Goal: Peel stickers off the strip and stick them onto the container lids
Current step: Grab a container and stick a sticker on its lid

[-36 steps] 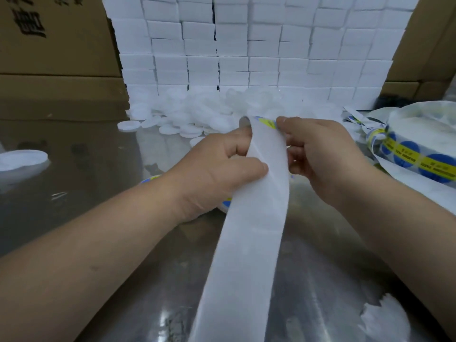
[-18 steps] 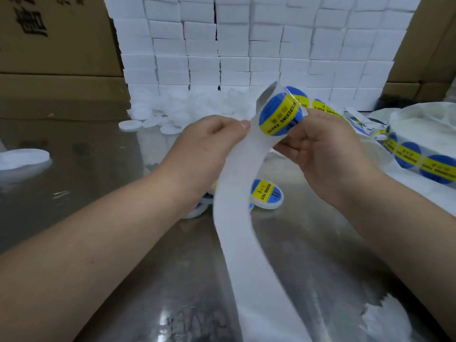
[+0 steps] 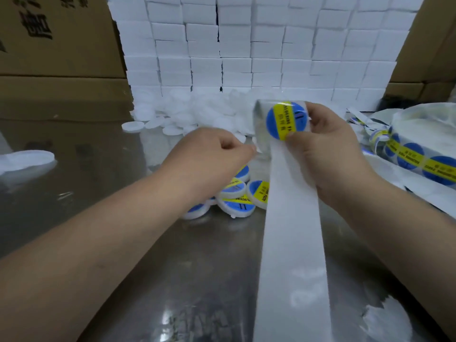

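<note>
Fingers point(image 3: 317, 114) of the right hand point(image 3: 328, 154) pinch the backing strip point(image 3: 291, 230) beside the blue-and-yellow sticker point(image 3: 286, 120), held up above the desk point(image 3: 148, 280). The left hand point(image 3: 212, 156) is curled alongside, its grasp unclear. I'd lift the sticker's edge slowly, then centre it on a bare lid point(image 3: 133, 125).

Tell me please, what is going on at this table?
A person is doing labelling work. The right hand grips a white strip near its top fold, where a round blue and yellow sticker sits. The left hand has curled fingers beside the strip's edge; whether it pinches anything is unclear. A few labelled lids lie on the metal table below the hands, many plain white lids are heaped behind, and a roll of more stickers lies on the right.
</note>
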### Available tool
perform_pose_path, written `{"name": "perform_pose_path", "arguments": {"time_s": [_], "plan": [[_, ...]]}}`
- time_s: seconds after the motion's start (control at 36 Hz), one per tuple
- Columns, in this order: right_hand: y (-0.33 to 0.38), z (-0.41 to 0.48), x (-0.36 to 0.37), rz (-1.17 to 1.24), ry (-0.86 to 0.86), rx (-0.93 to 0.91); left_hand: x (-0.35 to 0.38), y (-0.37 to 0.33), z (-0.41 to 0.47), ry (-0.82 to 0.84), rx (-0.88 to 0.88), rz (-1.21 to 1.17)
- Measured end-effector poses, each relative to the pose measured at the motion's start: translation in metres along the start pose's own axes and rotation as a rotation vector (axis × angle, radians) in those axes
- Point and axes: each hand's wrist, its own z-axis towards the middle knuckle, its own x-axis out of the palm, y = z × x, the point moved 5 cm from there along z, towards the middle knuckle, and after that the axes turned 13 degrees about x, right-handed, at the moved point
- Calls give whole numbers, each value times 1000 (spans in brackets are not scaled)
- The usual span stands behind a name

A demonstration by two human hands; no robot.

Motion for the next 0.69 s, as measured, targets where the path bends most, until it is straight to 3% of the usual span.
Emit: {"name": "perform_pose_path", "arguments": {"time_s": [0.06, 0.14, 0.5, 0.69], "plan": [[-1, 7, -13, -40, -137, 20, -12, 6, 12, -125, -14, 16], [-7, 14, -16, -94, -150, 68, -23, 17, 36, -218, -29, 66], [-21, 17, -7, -236, -99, 83, 35, 74, 112, 441, -33, 539], [-24, 17, -2, -261, -54, 90, 41, 77, 116, 364, -5, 679]]}}
